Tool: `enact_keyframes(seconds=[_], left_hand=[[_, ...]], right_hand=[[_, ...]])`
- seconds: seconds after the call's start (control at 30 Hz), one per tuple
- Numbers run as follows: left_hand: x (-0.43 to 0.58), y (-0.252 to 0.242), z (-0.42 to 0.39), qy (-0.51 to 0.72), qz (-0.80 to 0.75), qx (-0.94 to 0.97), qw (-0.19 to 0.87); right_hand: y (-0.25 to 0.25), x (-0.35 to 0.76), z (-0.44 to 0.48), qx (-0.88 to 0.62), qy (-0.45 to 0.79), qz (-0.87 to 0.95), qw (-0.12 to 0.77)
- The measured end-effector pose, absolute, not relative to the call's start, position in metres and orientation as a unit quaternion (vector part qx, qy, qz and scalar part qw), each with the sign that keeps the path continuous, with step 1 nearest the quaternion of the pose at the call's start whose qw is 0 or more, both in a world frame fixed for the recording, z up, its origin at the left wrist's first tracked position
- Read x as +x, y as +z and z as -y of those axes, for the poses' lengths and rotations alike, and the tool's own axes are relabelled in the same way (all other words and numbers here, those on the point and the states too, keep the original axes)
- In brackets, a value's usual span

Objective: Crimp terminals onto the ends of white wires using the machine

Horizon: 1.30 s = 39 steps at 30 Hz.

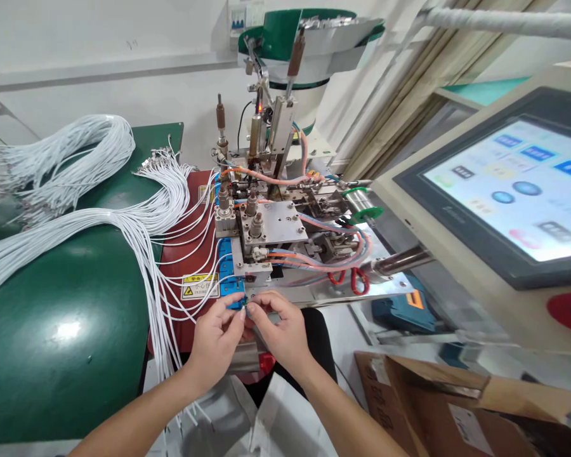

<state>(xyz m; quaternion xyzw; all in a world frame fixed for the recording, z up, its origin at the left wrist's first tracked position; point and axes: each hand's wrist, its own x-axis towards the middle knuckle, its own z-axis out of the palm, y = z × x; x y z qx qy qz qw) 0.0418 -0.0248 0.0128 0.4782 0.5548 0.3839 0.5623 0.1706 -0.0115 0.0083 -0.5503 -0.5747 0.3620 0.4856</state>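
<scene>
Thumb and forefinger of my left hand [217,337] are pinched together at the near end of the machine. My right hand [284,331] meets it there in a similar pinch, fingertips almost touching. Something tiny and partly greenish shows between them, too small and covered to name. Just beside the left fingertips is a blue cable holder [225,251], which runs along the machine's left edge. Several white cables [174,270] reach it from the left, across a red plate [178,236]. Loose cable ends hang down past my left forearm.
A bundle of white cables [83,155] lies on the green table [76,355]. Metal cylinders and a wire spool [363,204] stand on the machine, with a bowl feeder [309,47] behind. A touchscreen [518,184] juts in at right, above a cardboard box [419,406].
</scene>
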Motion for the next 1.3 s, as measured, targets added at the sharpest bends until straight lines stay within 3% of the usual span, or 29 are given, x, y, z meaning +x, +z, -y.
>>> enact_keyframes(seconds=[0.27,0.43,0.53,0.77,0.97,1.3], left_hand=[[0.038,0.02,0.016,0.311,-0.572,0.51,0.562],[0.017,0.023,-0.001,0.23,-0.561,0.703,0.372],[0.008,0.019,-0.009,0.21,-0.544,0.746,0.32],[0.003,0.007,-0.012,0.202,-0.545,0.755,0.303],[0.005,0.009,-0.011,0.19,-0.556,0.753,0.295],[0.011,0.017,-0.012,0.134,-0.57,0.762,0.277]], right_hand=[[-0.003,0.18,0.013,-0.548,0.251,0.669,0.435],[-0.017,0.181,0.007,-0.607,0.341,0.616,0.368],[-0.024,0.179,0.004,-0.609,0.365,0.612,0.35],[-0.022,0.177,0.003,-0.625,0.302,0.659,0.289],[-0.018,0.181,-0.006,-0.631,0.355,0.644,0.247],[-0.023,0.186,-0.007,-0.585,0.376,0.669,0.262]])
